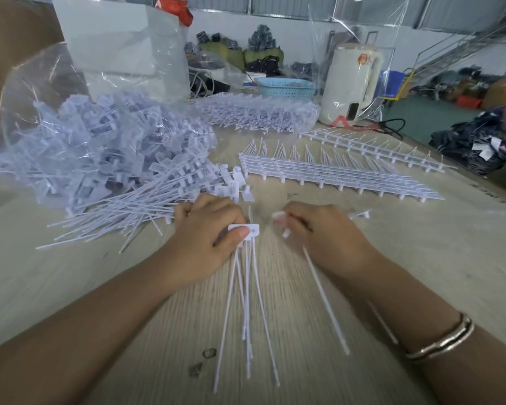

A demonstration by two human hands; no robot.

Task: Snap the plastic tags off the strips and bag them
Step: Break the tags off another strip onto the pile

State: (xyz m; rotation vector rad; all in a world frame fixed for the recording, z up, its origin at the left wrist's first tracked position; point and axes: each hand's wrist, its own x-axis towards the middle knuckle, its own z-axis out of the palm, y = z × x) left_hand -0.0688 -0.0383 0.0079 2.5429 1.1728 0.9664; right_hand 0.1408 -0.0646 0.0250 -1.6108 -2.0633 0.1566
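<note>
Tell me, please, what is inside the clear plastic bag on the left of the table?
The plastic bag holds a heap of loose white tags, spilling from its mouth onto the table. Whatever lies at the bottom is buried under that heap.

The pale wood-grain table (421, 258) carries a flat stack of white plastic tag strips (333, 176). Left of that stack lies a clear bag of loose white tags (94, 135); behind it stand a blue plastic basket (285, 87) and a cream electric kettle (351, 83)
</note>
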